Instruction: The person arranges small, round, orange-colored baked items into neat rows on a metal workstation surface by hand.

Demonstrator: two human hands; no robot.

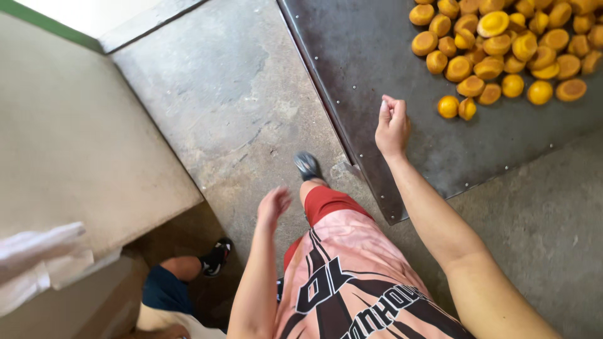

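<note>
Head view, looking straight down; we log from left to right. At far left a pale concrete ledge (75, 144) rises beside us, with a white cloth (38, 263) lying at its lower edge. Below it sits another person, of whom we see only a bent leg in dark shorts (164, 285) and a black shoe (217, 256). Our left hand (274, 206) hangs loose in front of the red-and-pink shorts (339, 251), fingers slack and half open, holding nothing; it is blurred. Past it, one grey shoe (307, 165) stands on the rough concrete floor (220, 94). Our right hand (392, 125) is raised over the near edge of a dark metal sheet (377, 56), fingers curled into a loose fist; we cannot tell whether anything small is inside it. At upper right, a heap of yellow-orange halved fruits (509, 44) lies on the sheet, well apart from both hands, with two stray pieces nearest the right hand. Judged from this, neither hand touches any fruit and the heap is untouched.
</note>
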